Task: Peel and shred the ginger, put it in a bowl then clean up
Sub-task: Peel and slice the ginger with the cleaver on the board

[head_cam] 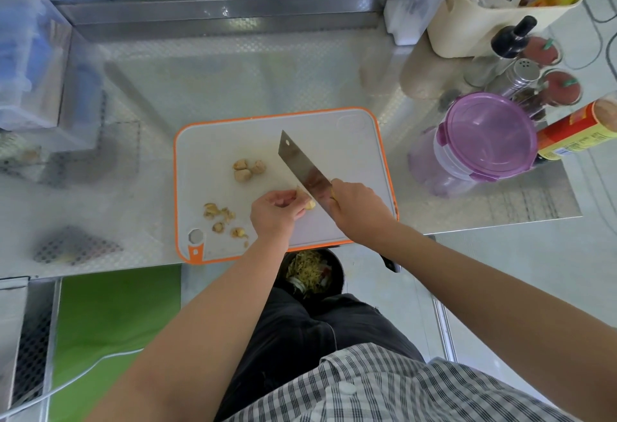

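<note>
**Ginger piece pinched at the cleaver's edge**

Legible text: none. The red and yellow canister [574, 131], far to the right of the right hand, carries a printed label and a block of small print, both too blurred to read. The packets standing in the cream basket [494, 21], beyond it, show printing that is also unreadable. The purple-lidded container [487, 134], between the canister and the right hand, has no marking that I can see.

Left hand [275, 213]: forearm comes in from the lower left, palm turned down. The fingers are curled and pinch a small pale ginger piece [310, 204] at their tips, down on the cutting board [233, 141].

Right hand [357, 203]: closed round the handle of the cleaver [302, 168], with the handle almost wholly hidden in the fist. The blade runs away from the hand, up and to the left. Its flat catches the light and there is a hole near its far corner. The blade's lower edge lies just beside the ginger piece, on the right-hand side of the left fingertips. Contact cannot be told.

Three ginger chunks [247, 169] sit together beyond the left hand. Peelings [220, 216] lie scattered just to its left.

Below the board's near edge, between the two forearms, a dark round container [309, 273] holds pale shreds and scraps.
</note>
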Tool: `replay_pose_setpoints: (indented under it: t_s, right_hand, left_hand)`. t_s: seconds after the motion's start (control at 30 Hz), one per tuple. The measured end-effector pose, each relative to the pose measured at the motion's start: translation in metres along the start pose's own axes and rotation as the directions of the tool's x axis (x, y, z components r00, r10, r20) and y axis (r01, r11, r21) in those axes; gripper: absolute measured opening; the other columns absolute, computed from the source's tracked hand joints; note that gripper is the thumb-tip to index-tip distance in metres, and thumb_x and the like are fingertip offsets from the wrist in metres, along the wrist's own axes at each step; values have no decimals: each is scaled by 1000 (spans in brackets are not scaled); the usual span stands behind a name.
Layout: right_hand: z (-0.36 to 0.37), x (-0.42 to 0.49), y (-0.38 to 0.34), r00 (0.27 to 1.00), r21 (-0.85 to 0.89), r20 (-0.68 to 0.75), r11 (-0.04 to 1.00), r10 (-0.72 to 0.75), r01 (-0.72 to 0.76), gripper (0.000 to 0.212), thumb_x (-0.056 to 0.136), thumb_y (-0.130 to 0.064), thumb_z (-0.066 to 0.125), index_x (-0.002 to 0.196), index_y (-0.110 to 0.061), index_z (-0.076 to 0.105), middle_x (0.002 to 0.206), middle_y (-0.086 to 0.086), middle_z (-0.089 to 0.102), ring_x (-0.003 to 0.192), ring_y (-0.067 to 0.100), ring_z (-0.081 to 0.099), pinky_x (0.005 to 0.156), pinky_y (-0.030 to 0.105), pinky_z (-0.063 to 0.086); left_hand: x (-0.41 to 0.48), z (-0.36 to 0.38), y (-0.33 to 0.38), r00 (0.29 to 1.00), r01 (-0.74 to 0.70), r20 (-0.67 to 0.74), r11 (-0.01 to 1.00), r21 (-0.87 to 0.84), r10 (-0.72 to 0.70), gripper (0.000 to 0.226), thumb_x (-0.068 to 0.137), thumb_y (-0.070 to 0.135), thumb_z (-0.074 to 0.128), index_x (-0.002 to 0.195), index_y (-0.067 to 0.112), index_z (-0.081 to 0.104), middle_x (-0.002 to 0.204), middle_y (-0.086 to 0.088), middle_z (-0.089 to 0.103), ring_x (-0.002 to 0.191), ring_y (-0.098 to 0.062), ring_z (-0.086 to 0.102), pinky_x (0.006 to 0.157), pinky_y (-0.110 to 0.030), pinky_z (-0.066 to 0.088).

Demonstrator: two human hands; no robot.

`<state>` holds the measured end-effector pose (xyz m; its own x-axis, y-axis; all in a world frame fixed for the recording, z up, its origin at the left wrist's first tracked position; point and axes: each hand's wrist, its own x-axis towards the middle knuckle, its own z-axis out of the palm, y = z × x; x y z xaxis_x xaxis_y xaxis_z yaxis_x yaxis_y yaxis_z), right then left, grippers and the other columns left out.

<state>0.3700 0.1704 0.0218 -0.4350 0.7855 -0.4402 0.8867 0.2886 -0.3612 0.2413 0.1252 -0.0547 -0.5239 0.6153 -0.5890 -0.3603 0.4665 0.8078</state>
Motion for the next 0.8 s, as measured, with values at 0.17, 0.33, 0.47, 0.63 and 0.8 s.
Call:
replay_pose_setpoints:
  t_s: [0.17, 0.33, 0.47, 0.63, 0.8]
  right_hand:
    - [-3, -5, -4, 999, -59, 32, 998, 12, -11, 16, 97, -14, 38, 108, -5, 46, 81, 6, 43, 73, 27, 41, 63, 32, 30]
    - [-2, -8, -2, 997, -122, 71, 992, 26, -17, 16, 97, -12, 39, 81, -11, 37, 70, 0, 34, 72, 26, 40, 57, 30, 29]
    - [4, -4, -6, 996, -119, 80, 992, 43, -33, 12, 95, -8, 39, 85, -12, 35, 68, -1, 31, 72, 26, 41, 61, 31, 31]
    - [15, 7, -11, 997, -127, 46, 990, 69, -63, 15, 92, -4, 41, 104, -6, 50, 82, 5, 45, 80, 28, 56, 63, 31, 37]
    - [28, 21, -12, 996, -105, 35, 992, 78, -74, 13, 95, -8, 43, 105, -6, 51, 92, 9, 59, 89, 30, 62, 64, 32, 38]
  left_hand:
    - [3, 1, -3, 1000, -8, -1, 1000, 7, 8, 18, 70, -1, 82, 83, 0, 70, 78, -16, 67, 71, -24, 67, 66, -28, 60]
    - [3, 2, -4, 1000, -10, -9, 1000, 8, 10, 19, 70, -3, 81, 85, -2, 69, 78, -16, 67, 71, -24, 67, 65, -28, 60]
    - [4, 2, -6, 1000, -17, -8, 1000, 25, 17, 18, 70, 1, 83, 83, 1, 71, 74, -13, 68, 67, -22, 70, 71, -35, 60]
    - [5, 2, -3, 1000, 12, -12, 1000, 3, -12, 15, 71, -2, 81, 81, 1, 71, 75, -16, 69, 69, -27, 69, 74, -40, 60]
    - [2, 2, 0, 1000, 20, 0, 1000, 9, -20, 12, 73, -2, 80, 80, 4, 72, 68, -7, 69, 62, -17, 68, 73, -37, 60]
